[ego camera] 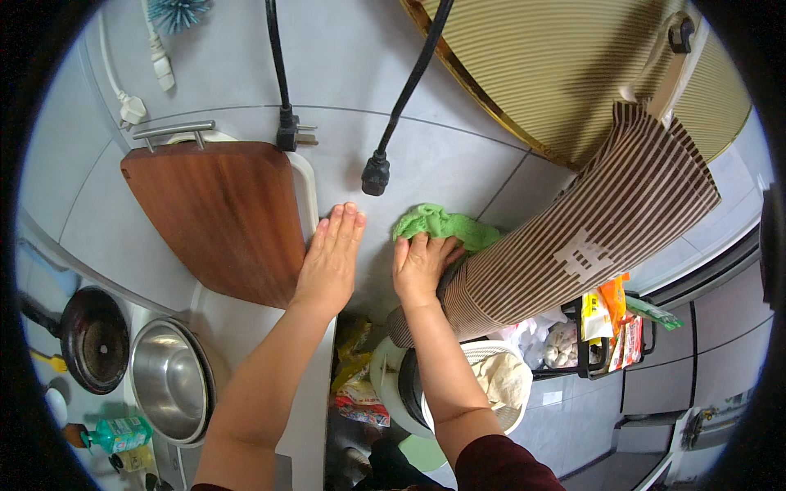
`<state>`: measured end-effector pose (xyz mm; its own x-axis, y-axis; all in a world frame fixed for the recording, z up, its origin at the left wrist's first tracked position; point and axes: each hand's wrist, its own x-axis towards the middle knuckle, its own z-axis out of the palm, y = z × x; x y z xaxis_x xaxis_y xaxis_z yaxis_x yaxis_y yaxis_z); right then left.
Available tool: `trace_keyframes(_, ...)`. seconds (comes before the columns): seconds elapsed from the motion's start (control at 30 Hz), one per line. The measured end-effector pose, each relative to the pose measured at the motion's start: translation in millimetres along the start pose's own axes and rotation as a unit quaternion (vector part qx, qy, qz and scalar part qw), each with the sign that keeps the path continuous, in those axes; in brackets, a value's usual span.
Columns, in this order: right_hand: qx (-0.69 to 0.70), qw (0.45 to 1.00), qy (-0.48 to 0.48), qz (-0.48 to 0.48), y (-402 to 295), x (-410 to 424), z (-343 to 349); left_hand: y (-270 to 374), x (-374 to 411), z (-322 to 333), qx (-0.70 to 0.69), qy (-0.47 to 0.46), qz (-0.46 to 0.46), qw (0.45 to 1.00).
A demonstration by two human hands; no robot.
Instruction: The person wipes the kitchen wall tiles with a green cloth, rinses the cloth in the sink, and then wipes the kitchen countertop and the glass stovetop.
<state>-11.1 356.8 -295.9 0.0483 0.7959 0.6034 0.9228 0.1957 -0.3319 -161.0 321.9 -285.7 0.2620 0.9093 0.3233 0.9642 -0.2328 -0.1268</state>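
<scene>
My right hand (424,267) presses a crumpled green cloth (445,226) against the grey wall tiles (381,251), its fingers partly hidden by the cloth. Beside it leans a long brown-and-white striped fabric cover (577,239). My left hand (331,258) lies flat on the tiles with its fingers extended, holding nothing, close to the right edge of a dark wooden cutting board (215,215). A white-edged board (304,184) shows behind the wooden one. Above the hands hangs a black power cord with its connector (376,175).
A black plug (287,132) hangs beside the boards. Stainless steel pots (169,380) and a frying pan (95,340) are at lower left. A white basket (522,393) holding a pale cloth and a black rack (583,365) of packages are at lower right. A large ribbed golden lid (528,73) hangs above.
</scene>
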Motion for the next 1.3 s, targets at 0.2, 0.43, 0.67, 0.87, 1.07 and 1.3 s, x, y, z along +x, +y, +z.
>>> trace_keyframes(0.2, -0.019, 0.968, 0.204, -0.147, -17, 82, -34, 1, -1, -1, -0.005, -0.024, -0.003, 1.000)
trace_keyframes(0.43, -0.023, 0.957, 0.157, -0.241, -24, 53, -65, 0, -1, 0, 0.029, -0.020, -0.002, 0.999)
trace_keyframes(0.67, -0.035, 0.955, 0.174, -0.237, -31, 90, -79, 1, -4, 0, 0.023, -0.019, -0.003, 1.000)
trace_keyframes(0.87, -0.066, 0.970, 0.037, -0.231, -42, 88, -108, 0, -3, 1, 0.015, 0.000, 0.001, 1.000)
trace_keyframes(1.07, -0.015, 0.957, 0.122, -0.261, -45, 110, -74, 2, -3, 0, 0.053, 0.020, -0.006, 0.998)
trace_keyframes(1.3, 0.097, 0.957, -0.032, -0.272, 19, -6, -13, 4, -19, -27, -0.102, 0.048, 0.047, 0.993)
